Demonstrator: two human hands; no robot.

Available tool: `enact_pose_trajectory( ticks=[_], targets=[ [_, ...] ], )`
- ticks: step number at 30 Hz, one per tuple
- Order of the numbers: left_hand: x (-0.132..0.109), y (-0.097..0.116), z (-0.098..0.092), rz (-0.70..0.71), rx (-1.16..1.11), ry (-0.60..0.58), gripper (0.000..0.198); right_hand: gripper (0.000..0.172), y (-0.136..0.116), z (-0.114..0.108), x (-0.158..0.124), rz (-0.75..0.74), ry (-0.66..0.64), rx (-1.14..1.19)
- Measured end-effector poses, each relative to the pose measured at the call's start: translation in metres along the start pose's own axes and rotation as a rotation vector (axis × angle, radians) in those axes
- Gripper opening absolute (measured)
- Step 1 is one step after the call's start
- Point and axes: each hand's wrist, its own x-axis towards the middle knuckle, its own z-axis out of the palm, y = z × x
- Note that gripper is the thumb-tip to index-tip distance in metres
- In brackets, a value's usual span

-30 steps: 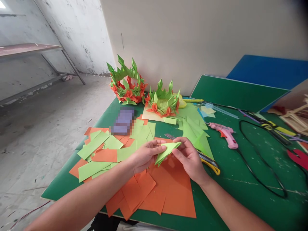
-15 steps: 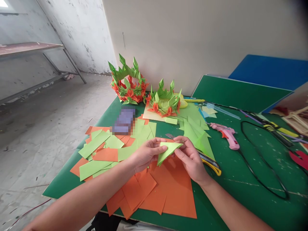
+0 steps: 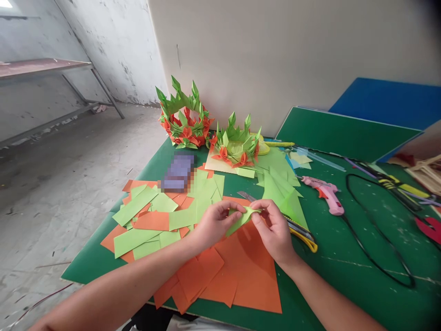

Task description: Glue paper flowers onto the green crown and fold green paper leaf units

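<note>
Between my two hands is a small folded piece of light green paper [image 3: 246,214], held just above an orange sheet [image 3: 251,276]. My left hand [image 3: 220,221] pinches its left side between thumb and fingers. On the other end, the thumb and fingertips of my right hand [image 3: 274,229] press together. Part of the paper is hidden behind the fingers. A box cutter with a yellow handle [image 3: 305,240] lies beside and partly behind my right hand, its blade showing past the fingers. Loose orange and green paper pieces [image 3: 138,241] are spread left of my hands.
Two green and orange paper crowns [image 3: 186,122] [image 3: 237,145] stand at the back of the green table [image 3: 347,248]. A blurred purple object [image 3: 178,172] lies left. To the right are a pink glue gun [image 3: 325,193], its black cable [image 3: 382,250] and a red tool [image 3: 429,230].
The green paper was a flat triangle facing me; now its upper part is bent and pinched narrower. My hands have drawn closer together, and more of the cutter blade shows.
</note>
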Motion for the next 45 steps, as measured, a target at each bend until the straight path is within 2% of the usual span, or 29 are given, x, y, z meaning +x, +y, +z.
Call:
enact_pose_trajectory(
  ticks=[5,9,21,29,35,41,45],
  targets=[
    [0.0,-0.003,-0.001,-0.013,0.055,0.055,0.029,0.007,-0.006,-0.0002,0.0048,-0.116,0.045,-0.157],
    [-0.0015,-0.0053,-0.0007,0.006,0.012,0.049,0.03,0.01,-0.0095,0.0007,0.0047,-0.193,0.053,-0.247],
    [-0.0033,-0.0006,-0.0022,-0.06,-0.13,0.03,0.026,0.011,-0.0085,-0.0009,0.0058,-0.318,0.044,-0.383],
    [-0.0042,-0.0008,-0.0015,-0.084,-0.112,0.021,0.031,0.011,-0.0094,-0.0011,0.0066,-0.397,0.05,-0.465],
    [-0.0052,0.0008,0.0011,-0.087,-0.175,0.033,0.036,0.012,-0.0095,0.0013,0.0067,-0.383,0.052,-0.474],
    [-0.005,0.0008,0.0016,-0.048,-0.196,0.084,0.034,0.012,-0.0093,0.0012,0.0065,-0.286,0.126,-0.472],
    [-0.0044,-0.002,0.0021,-0.048,-0.154,0.089,0.032,0.01,-0.0102,0.0007,0.0073,-0.307,0.12,-0.491]
  ],
)
